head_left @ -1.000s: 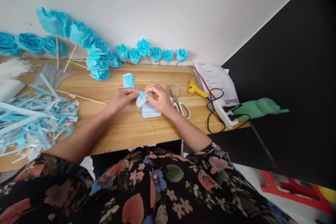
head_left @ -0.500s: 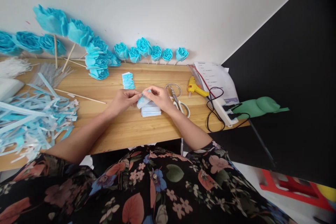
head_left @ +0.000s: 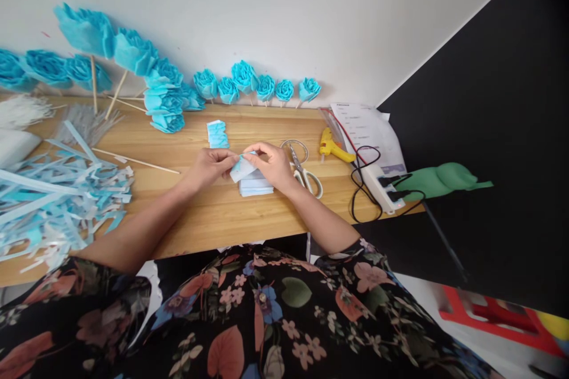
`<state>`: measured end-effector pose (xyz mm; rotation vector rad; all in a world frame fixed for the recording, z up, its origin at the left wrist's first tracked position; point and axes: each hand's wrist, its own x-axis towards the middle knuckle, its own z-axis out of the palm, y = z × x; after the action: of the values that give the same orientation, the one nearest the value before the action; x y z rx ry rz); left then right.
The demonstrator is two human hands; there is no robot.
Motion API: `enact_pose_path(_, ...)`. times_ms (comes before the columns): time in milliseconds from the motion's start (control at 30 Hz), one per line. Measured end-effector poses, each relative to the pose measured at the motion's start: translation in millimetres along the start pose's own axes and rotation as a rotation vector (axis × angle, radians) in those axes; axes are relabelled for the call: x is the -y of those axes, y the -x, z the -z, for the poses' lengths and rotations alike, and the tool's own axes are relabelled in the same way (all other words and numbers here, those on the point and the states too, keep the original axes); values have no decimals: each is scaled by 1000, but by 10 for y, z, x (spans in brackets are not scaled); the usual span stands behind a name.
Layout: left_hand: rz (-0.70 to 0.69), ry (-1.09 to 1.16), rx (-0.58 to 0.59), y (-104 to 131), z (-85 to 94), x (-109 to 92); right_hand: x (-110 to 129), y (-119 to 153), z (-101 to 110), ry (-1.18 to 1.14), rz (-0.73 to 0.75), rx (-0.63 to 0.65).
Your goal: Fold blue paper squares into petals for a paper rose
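Observation:
Between my hands is a small pale blue piece of crepe-like material, pinched along its upper edge. My left hand grips its left corner with thumb and forefinger. On the other side, my right hand pinches the same piece close to the left fingertips. Just beneath it lies a stack of folded pale pieces on the wooden table. Beyond my left hand rests a small pile of blue ruffled pieces. Scissors with white handles lie right of my right hand.
Blue paper flowers on sticks lean along the wall. Cut strips heap at the left, near a thin stick. On the right are a yellow glue gun, a power strip with black cords, printed sheets and a green object.
My hands stay nearly in place, still pinching the piece. Its lower part now hangs flatter and more spread towards the left. The view has shifted very slightly.

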<state>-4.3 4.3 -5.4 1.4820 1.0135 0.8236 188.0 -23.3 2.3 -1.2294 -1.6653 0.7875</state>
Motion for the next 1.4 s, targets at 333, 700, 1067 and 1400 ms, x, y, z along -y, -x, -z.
enact_pose_path(333,44,121,-65,-7,13,-31,-142,-14,-31,193,254,36)
enact_pose_path(700,24,85,-54,8,7,-38,-152,-22,-47,225,245,59)
enact_pose_path(1067,-30,58,-95,-10,11,-1,20,25,52,-102,-56,103)
enact_pose_path(1400,-44,47,-71,-14,18,17,16,9,22,-56,-145,183)
